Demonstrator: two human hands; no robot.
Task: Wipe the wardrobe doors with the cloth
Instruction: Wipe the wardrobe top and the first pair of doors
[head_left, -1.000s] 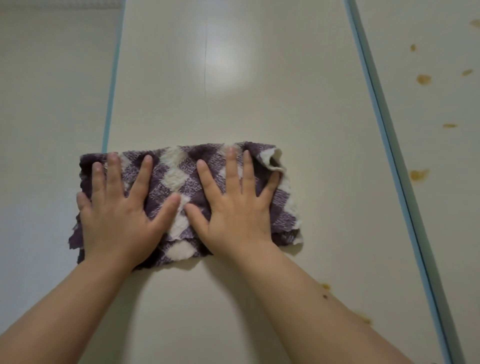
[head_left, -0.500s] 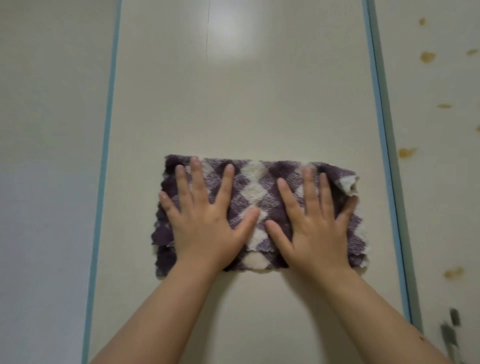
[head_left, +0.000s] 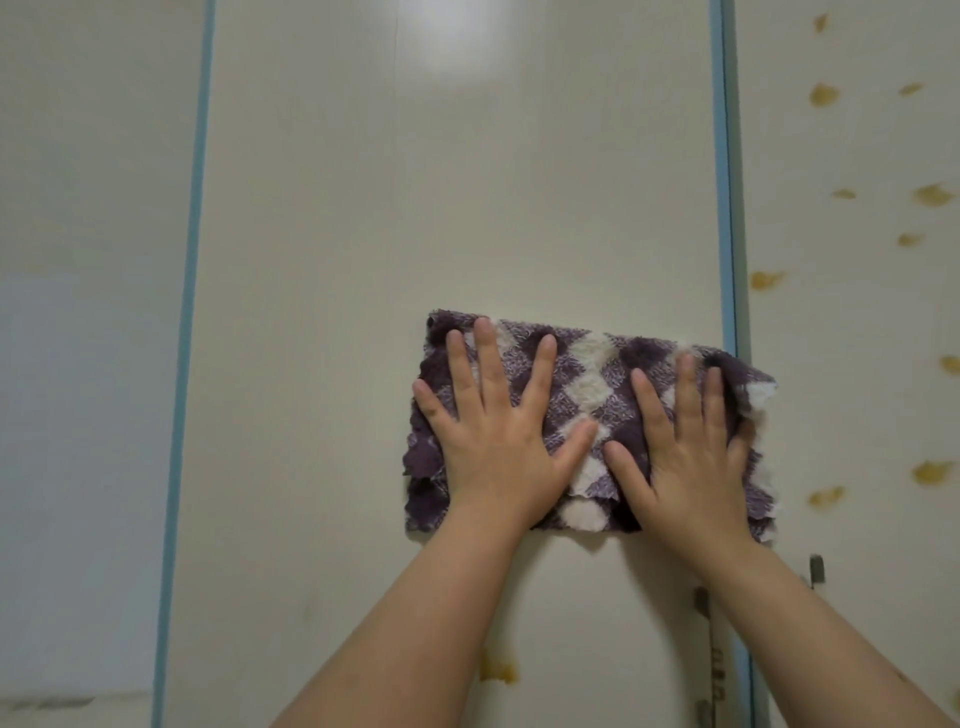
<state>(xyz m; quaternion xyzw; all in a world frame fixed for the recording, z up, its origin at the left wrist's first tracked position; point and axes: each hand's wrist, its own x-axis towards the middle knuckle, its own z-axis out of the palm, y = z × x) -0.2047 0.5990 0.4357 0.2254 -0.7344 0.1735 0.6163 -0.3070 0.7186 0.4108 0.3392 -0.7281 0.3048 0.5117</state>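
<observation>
A purple-and-white checked cloth (head_left: 592, 384) lies flat against the cream wardrobe door (head_left: 441, 208). My left hand (head_left: 498, 431) presses on the cloth's left half with fingers spread. My right hand (head_left: 685, 447) presses on the right half, also with fingers spread. The cloth's right end overlaps the blue strip (head_left: 722, 156) at the door's right edge and reaches onto the neighbouring door (head_left: 857, 364). Both forearms come up from the bottom of the view.
The right-hand door carries several yellow-brown stains (head_left: 823, 94). One such stain (head_left: 496, 670) sits low on the middle door beside my left forearm. A second blue strip (head_left: 189, 260) marks the left door edge. Small metal handles (head_left: 815, 569) show near my right forearm.
Both hands have slid the cloth to the right across the middle door, from its left edge to its right edge, where it now overlaps the blue strip.
</observation>
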